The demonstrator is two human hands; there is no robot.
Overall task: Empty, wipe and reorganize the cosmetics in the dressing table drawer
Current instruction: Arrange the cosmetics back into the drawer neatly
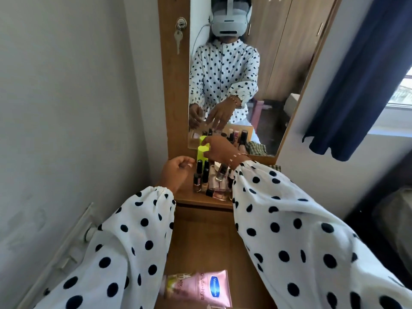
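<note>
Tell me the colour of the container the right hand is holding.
Bright neon yellow-green container, gripped by the right hand; clearest in the head view.

I am in a bedroom at home, standing at a wooden dressing desk [200, 198] with a tall mirror [245, 74]. Small cosmetic bottles [205, 177] crowd its top. The mirror reflects wooden wardrobe doors [287, 41]. A dark blue curtain [356, 74] hangs by a window [401, 92].
</note>
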